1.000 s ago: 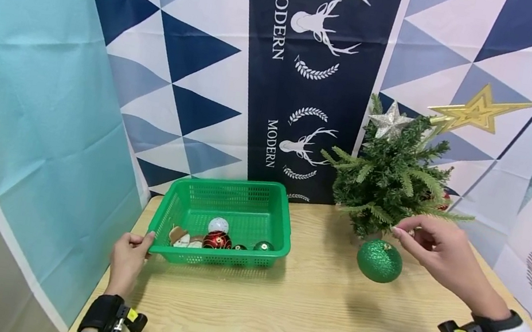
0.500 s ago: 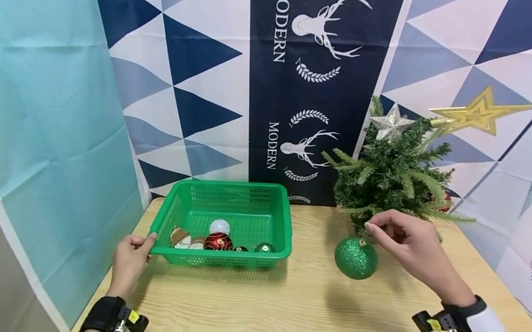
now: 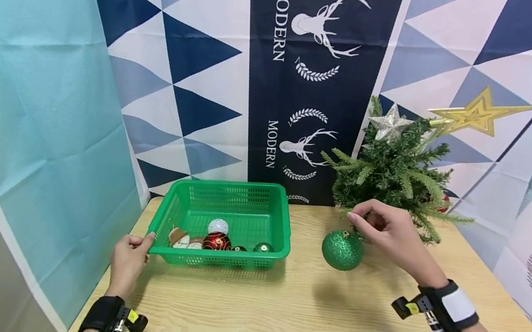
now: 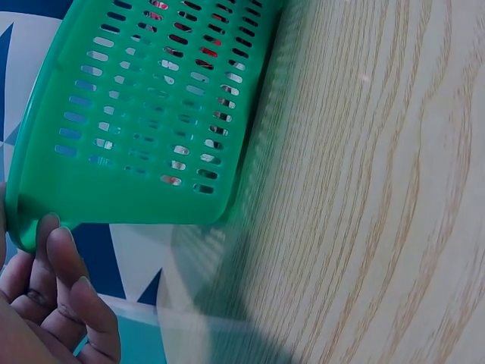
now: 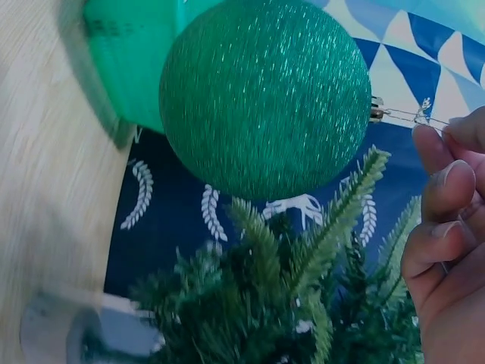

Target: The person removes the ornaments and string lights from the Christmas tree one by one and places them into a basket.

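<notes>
One wooden table (image 3: 304, 323) fills the lower part of the head view, backed by patterned cloth hangings, one of them dark blue with white stag heads. One small artificial tree (image 3: 392, 177) stands at the table's far right and bears two stars, a gold star (image 3: 478, 113) and a silver star (image 3: 390, 123). One green basket (image 3: 238, 208) sits at the far left of the table; in it lie at least five small ornaments, among them a white ball (image 3: 219, 226) and a red ball (image 3: 217, 241), the rest too small to name surely. One green glitter ball (image 3: 342, 249) hangs above the table just right of the basket and in front of the tree, held by its thin hanger in the pinched fingertips of the right hand (image 3: 388, 232). The left hand (image 3: 128, 260) grips the near left corner of the basket's rim, fingers curled at the edge. Two hands, each with a dark wrist strap. The right wrist view alone shows the ball's glittered surface (image 5: 265, 98) up close, its metal cap and wire loop meeting the fingers (image 5: 443, 189), with tree needles behind. The left wrist view alone shows the basket's slotted side wall (image 4: 151, 114) from outside, with the fingers (image 4: 64, 262) curled just under its rim.
</notes>
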Demonstrator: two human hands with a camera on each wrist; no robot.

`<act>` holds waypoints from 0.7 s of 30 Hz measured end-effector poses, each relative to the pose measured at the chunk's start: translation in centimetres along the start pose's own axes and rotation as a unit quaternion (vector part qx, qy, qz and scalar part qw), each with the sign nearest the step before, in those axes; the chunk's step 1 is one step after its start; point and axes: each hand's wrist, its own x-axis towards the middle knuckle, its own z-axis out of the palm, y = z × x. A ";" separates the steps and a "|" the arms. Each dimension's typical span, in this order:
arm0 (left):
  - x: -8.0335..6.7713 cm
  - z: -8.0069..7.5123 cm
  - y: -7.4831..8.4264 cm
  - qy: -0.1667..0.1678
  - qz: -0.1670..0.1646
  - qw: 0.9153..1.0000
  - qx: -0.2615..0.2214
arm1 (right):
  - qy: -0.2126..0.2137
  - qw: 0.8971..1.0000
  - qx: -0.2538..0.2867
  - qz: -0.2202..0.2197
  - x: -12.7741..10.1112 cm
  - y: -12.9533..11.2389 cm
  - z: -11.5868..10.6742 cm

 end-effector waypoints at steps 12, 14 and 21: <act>0.1 0.1 -0.1 -0.013 0.000 1.000 -0.008 | -0.044 0.997 0.057 0.034 1.7 -3.1 1.7; 0.2 0.1 -0.1 -0.013 0.002 1.000 -0.009 | -0.045 0.997 0.056 0.033 1.8 -2.6 2.0; 0.3 0.0 -0.1 -0.012 0.000 1.000 -0.013 | -0.050 0.996 0.054 0.043 1.9 0.2 3.3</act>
